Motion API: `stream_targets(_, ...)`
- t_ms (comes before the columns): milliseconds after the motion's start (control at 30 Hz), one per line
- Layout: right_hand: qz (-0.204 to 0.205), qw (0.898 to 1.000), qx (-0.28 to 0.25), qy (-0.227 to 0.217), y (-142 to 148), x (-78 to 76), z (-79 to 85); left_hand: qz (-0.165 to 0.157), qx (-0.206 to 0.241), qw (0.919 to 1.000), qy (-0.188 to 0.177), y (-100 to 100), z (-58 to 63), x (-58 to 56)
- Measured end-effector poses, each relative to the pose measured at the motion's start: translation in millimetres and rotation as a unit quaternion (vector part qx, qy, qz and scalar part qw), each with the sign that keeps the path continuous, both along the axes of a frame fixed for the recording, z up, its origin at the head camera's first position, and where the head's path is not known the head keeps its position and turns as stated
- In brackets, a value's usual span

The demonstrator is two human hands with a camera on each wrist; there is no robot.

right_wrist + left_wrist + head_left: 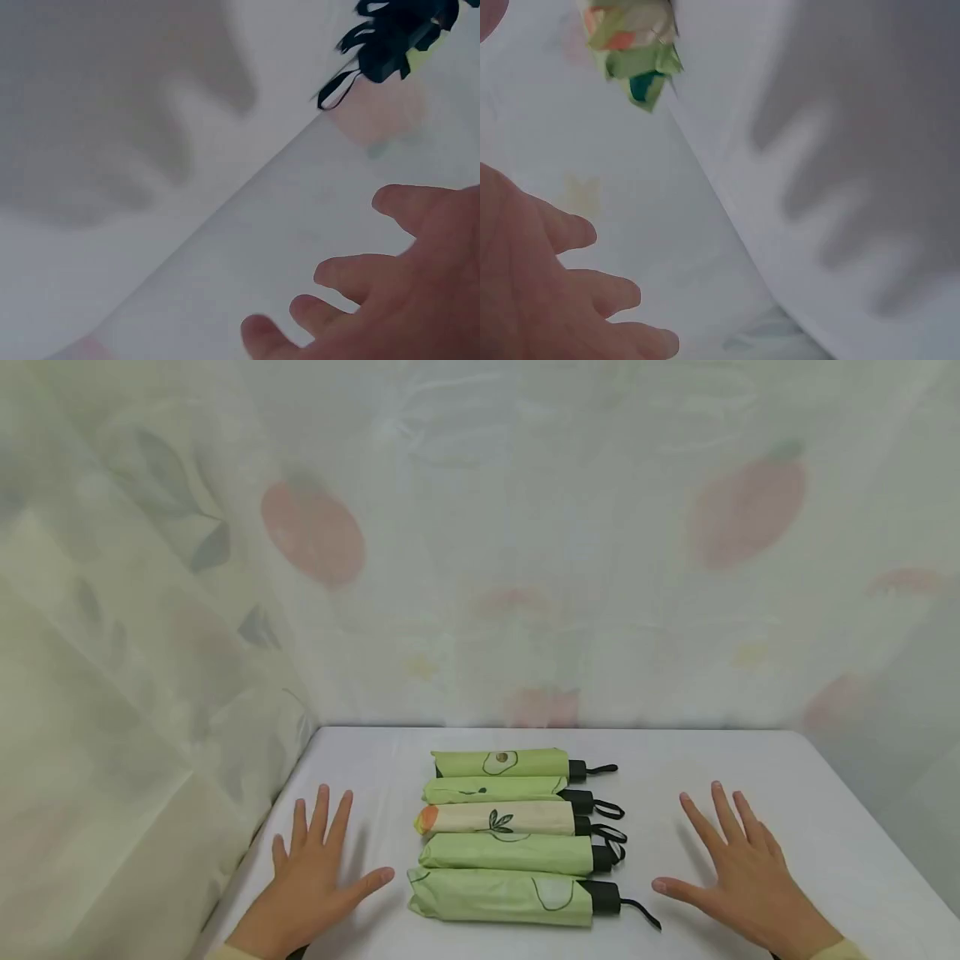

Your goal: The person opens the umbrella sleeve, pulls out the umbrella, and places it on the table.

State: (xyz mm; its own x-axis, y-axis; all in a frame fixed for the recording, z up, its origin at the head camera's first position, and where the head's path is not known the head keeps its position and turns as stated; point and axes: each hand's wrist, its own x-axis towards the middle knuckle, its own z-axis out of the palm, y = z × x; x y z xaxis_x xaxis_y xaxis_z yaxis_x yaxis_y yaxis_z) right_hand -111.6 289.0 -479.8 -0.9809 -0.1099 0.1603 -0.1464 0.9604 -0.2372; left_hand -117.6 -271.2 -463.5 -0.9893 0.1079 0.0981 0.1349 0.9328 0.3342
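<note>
Several folded umbrellas lie side by side in a stack-like row on the white table, their black handles and wrist loops to the right. The nearest umbrella is green with a pale avocado print; behind it lie a green umbrella, a cream umbrella with a leaf and orange print, another green umbrella and the farthest umbrella with an avocado. My left hand hovers left of them, fingers spread, holding nothing. To their right my right hand is likewise spread and holds nothing.
The white table has a straight back edge and rounded far corners. A pale curtain with faded fruit prints hangs behind it, and patterned cloth drapes along the left side. Both hands cast shadows on the tabletop.
</note>
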Motion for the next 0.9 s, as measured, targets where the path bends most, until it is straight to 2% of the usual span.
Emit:
stream_targets(133, 0.021, 0.999, -0.028, -0.004, -14, -3.6, 1.6, -0.029, 0.022, 0.9992, -0.018, 14, -0.7, -1.8)
stream_targets(233, 0.041, 0.997, -0.068, -0.008, -28, -4.1, 5.7, -0.048, 0.056, 0.9965, -0.039, 28, 0.1, -2.9)
stream_targets(300, 0.055, 0.993, -0.1, -0.006, -38, -3.2, 7.7, -0.053, 0.085, 0.9935, -0.054, 37, 0.4, -2.4)
stream_targets(400, 0.078, 0.989, -0.127, 0.006, -50, -1.1, 8.6, -0.057, 0.106, 0.9909, -0.06, 49, -0.8, -1.5)
stream_targets(533, 0.1, 0.986, -0.129, 0.034, -59, 1.0, 8.7, -0.087, 0.099, 0.9899, -0.052, 57, -3.5, -4.4)
stream_targets(633, 0.115, 0.984, -0.125, 0.049, -64, 2.6, 8.1, -0.111, 0.096, 0.9866, -0.071, 60, -3.4, -6.5)
stream_targets(733, 0.136, 0.982, -0.124, 0.046, -68, 3.3, 6.0, -0.124, 0.096, 0.983, -0.095, 62, -3.5, -7.4)
stream_targets(900, 0.178, 0.975, -0.128, 0.028, -69, 3.0, -1.2, -0.158, 0.089, 0.9789, -0.094, 62, -7.1, -7.6)
